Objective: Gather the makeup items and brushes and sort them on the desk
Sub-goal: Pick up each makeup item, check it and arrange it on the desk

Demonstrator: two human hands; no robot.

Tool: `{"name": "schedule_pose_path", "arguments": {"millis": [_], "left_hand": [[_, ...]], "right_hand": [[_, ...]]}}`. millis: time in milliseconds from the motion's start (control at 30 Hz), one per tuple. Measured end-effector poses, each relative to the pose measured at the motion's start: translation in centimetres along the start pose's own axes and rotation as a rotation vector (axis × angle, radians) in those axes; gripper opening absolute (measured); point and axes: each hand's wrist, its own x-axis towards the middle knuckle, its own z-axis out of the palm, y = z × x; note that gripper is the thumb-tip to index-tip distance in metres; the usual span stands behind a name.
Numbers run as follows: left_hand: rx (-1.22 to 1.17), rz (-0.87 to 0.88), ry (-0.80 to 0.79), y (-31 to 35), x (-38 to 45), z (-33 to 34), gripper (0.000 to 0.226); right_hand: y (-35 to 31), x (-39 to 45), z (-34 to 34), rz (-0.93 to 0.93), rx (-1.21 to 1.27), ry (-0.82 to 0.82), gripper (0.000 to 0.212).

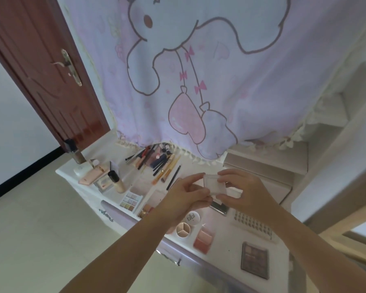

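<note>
Both hands hold a small square pale pink compact [216, 185] above the white desk [224, 250]. My left hand [186, 199] pinches its left edge and my right hand [239, 191] pinches its right edge. Below the hands lie a round white jar [192, 218], a round three-part palette [183, 229], a pink blush palette [204, 237] and a brown eyeshadow palette [255, 260]. A heap of brushes and pencils [156, 161] lies at the back of the desk. A foundation bottle [116, 181] and a pastel palette [130, 200] are to the left.
A pink cartoon cloth [199, 70] hangs over the back of the desk. A brown door [40, 70] stands at the left. A sheet of false nails [251, 226] lies at the right. Drawer handles [106, 214] stick out from the desk front.
</note>
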Motion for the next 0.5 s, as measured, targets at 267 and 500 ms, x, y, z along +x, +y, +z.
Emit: {"name": "schedule_pose_path", "arguments": {"millis": [267, 500], "left_hand": [[0.389, 0.166, -0.058, 1.3, -0.8, -0.7, 0.043], [0.429, 0.291, 0.019, 0.5, -0.9, -0.1, 0.042]], "right_hand": [[-1.0, 0.2, -0.9, -0.142, -0.029, -0.036, 0.036], [-1.3, -0.1, -1.0, -0.26, -0.106, -0.027, 0.05]]}}
